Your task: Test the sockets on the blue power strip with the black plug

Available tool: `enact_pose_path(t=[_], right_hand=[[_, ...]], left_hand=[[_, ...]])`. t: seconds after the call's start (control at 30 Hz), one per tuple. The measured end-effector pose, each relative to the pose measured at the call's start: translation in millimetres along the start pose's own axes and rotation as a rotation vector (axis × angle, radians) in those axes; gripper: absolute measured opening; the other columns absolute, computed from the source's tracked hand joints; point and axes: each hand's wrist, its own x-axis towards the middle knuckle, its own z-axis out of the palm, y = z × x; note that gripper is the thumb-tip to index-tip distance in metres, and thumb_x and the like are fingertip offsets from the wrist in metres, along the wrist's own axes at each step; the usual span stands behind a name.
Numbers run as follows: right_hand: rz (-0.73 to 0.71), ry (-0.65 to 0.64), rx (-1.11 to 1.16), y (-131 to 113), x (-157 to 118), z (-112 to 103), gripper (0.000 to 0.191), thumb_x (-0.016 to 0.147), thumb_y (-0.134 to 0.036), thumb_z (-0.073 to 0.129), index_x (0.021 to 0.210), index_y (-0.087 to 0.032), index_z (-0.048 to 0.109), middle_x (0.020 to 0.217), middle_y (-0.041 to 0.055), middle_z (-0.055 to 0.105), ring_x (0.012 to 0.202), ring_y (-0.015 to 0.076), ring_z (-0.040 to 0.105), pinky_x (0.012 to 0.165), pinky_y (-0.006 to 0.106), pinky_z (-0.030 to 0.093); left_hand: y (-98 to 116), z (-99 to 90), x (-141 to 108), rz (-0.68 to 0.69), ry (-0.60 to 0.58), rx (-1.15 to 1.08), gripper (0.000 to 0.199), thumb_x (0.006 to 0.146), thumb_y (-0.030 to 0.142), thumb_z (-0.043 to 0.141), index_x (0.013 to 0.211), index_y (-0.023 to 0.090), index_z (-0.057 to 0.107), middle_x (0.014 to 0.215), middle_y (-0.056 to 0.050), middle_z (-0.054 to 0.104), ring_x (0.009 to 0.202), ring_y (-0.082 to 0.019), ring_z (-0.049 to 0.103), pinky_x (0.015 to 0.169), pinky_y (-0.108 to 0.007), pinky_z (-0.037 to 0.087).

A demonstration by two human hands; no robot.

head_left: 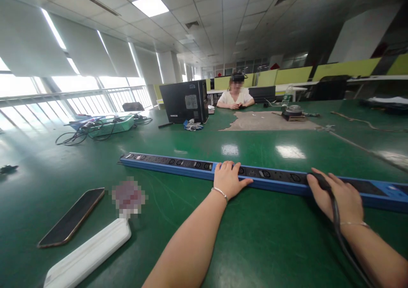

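Observation:
A long blue power strip (188, 172) with a black face of several sockets lies across the green table. My left hand (230, 179) rests on its middle, fingers laid over the top and thumb stretched out to the right. Over the right part of the strip, my right hand (339, 199) is closed on the black plug (319, 181) of a power cord. The cord (339, 232) runs from there down past my wrist to the bottom edge. Whether the plug sits in a socket is hidden by the hand.
At the left lie a phone (72, 218), a white elongated object (89, 254) and a blurred-out item (128, 196). Farther back are a green basket (119, 124) with cables, a black computer case (183, 102), gloves (193, 125) and a seated person (235, 96). Cardboard (270, 121) lies at the back right.

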Motion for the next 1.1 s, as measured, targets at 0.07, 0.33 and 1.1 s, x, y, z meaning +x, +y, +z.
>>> enact_pose_path(t=[0.07,0.33,1.1], right_hand=[[0.002,0.009,0.008,-2,-1,-1,0.06,0.081,-0.057,0.024,0.113,-0.023,0.062,0.107,0.0145,0.064,0.108,0.0269,0.055,0.093,0.043,0.039],[0.002,0.024,0.03,-3,-1,-1,0.059,0.08,-0.057,0.025,0.11,-0.023,0.062,0.106,0.0128,0.064,0.107,0.0256,0.056,0.093,0.043,0.04],[0.334,0.183,0.411,21,13,-27,0.039,0.083,-0.043,0.04,0.103,-0.023,0.066,0.104,0.0058,0.067,0.098,0.0231,0.059,0.085,0.033,0.042]], left_hand=[[0,0.4,0,0.004,0.009,0.002,0.07,0.076,0.071,0.033,0.121,0.02,0.049,0.119,-0.01,0.054,0.114,-0.024,0.044,0.101,-0.044,0.029],[-1,2.2,0,0.01,0.033,-0.01,0.07,0.076,0.071,0.033,0.12,0.02,0.05,0.118,-0.01,0.055,0.112,-0.024,0.045,0.1,-0.044,0.03],[0,-0.5,0,0.012,0.013,0.004,0.066,0.076,0.068,0.037,0.121,0.021,0.051,0.118,-0.009,0.056,0.113,-0.024,0.045,0.099,-0.042,0.03]])
